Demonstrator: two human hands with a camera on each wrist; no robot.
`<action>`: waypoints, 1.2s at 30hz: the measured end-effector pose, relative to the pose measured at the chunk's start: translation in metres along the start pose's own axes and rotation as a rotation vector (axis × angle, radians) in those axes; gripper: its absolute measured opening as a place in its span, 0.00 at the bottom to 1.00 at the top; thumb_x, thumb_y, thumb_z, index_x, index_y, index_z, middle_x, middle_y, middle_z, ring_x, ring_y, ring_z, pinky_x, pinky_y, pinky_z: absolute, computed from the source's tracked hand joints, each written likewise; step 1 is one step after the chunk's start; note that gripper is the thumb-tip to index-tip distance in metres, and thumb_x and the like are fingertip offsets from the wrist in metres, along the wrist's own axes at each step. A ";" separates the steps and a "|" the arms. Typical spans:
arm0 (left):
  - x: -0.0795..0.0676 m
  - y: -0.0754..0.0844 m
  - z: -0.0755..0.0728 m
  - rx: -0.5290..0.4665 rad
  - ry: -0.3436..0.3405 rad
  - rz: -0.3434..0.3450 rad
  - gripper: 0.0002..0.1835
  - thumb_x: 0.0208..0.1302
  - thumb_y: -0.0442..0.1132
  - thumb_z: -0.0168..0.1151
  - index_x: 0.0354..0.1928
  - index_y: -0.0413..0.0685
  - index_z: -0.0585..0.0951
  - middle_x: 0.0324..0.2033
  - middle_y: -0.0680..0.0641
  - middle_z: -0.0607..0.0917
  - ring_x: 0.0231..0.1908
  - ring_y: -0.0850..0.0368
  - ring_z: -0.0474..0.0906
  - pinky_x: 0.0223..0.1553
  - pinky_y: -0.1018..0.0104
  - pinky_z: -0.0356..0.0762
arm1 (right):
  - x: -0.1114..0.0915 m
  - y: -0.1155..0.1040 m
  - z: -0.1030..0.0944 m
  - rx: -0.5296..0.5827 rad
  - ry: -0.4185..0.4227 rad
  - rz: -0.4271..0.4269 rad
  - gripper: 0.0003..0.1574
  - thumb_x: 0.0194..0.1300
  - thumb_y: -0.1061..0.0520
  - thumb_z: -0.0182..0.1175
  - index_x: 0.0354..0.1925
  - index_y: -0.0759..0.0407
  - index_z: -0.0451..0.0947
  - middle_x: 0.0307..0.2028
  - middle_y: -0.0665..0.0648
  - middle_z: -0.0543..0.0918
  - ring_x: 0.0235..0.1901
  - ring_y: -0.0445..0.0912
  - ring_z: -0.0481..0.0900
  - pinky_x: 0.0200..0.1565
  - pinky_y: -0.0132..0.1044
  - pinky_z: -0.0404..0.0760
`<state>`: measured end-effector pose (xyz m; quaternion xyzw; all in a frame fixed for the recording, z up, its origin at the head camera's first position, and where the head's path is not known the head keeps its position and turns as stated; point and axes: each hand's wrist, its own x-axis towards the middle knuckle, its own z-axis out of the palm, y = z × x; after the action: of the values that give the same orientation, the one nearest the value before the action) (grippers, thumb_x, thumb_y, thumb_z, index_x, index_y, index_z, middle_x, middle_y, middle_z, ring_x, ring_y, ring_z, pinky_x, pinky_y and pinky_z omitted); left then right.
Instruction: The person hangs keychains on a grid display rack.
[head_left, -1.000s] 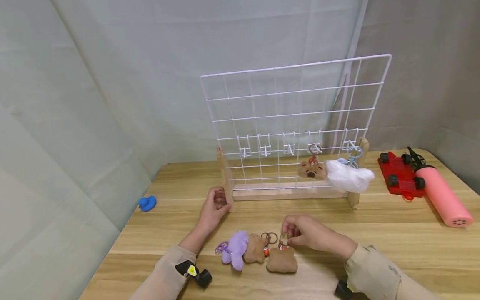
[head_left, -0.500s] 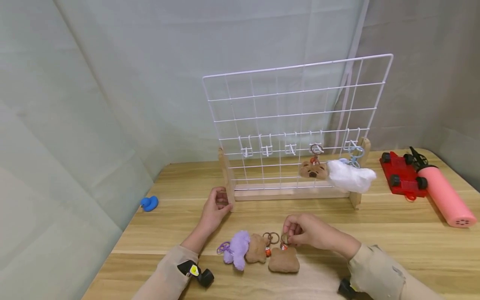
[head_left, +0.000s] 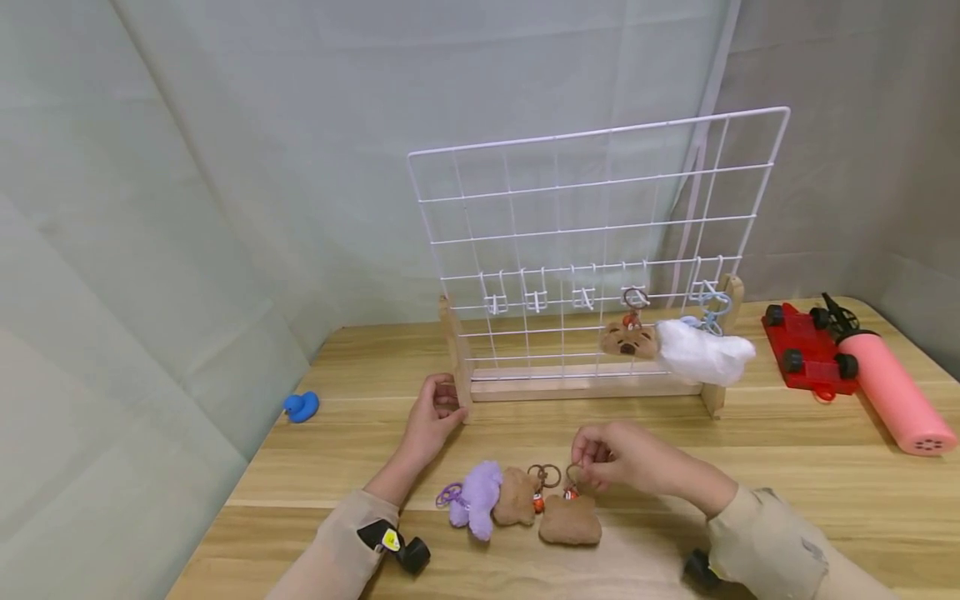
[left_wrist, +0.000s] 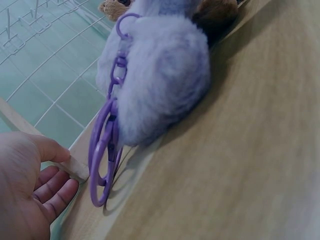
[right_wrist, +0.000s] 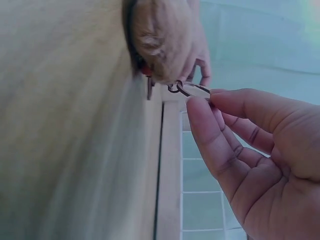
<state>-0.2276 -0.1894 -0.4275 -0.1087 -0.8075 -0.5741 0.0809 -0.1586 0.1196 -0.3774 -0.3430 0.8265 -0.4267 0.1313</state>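
My right hand (head_left: 622,462) pinches the brown ring (right_wrist: 194,90) of a brown plush keychain (head_left: 570,520) between thumb and fingertip; the plush lies on the table with a small red bead at its top. My left hand (head_left: 429,423) holds the left wooden foot (left_wrist: 75,167) of the wire grid rack (head_left: 585,229), thumb on the near side. Left of the held keychain lie a second brown plush keychain (head_left: 516,497) and a purple plush keychain (head_left: 477,498) with purple rings (left_wrist: 106,155). In the right wrist view the brown plush partly hides the left hand.
White hooks (head_left: 536,300) line the grid. A brown bear keychain (head_left: 628,340) and a white plush keychain (head_left: 703,352) hang at its right. A blue duck (head_left: 302,407) sits at left; a red toy car (head_left: 810,348) and a pink cylinder (head_left: 896,392) lie at right.
My right hand has shifted slightly to the right, and more of the brown ring shows beside its fingertips. The left hand stays on the rack's foot. The head view has drifted a little.
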 end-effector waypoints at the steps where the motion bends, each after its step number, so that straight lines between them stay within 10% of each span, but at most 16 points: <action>1: 0.000 0.000 0.000 0.000 0.001 0.001 0.28 0.54 0.20 0.62 0.57 0.32 0.65 0.46 0.28 0.77 0.45 0.39 0.77 0.37 0.74 0.77 | 0.000 -0.001 -0.001 0.000 0.001 0.002 0.04 0.61 0.69 0.59 0.35 0.62 0.76 0.24 0.52 0.81 0.23 0.35 0.79 0.27 0.30 0.82; 36: 0.002 -0.005 -0.001 0.016 0.008 0.002 0.27 0.54 0.20 0.62 0.56 0.35 0.67 0.45 0.30 0.78 0.44 0.45 0.77 0.37 0.76 0.77 | -0.006 -0.049 -0.052 -0.161 0.073 -0.005 0.02 0.63 0.64 0.59 0.37 0.62 0.78 0.26 0.51 0.82 0.25 0.33 0.78 0.28 0.33 0.83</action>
<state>-0.2311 -0.1915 -0.4316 -0.1067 -0.8116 -0.5680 0.0855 -0.1584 0.1365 -0.3072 -0.3386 0.8616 -0.3713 0.0721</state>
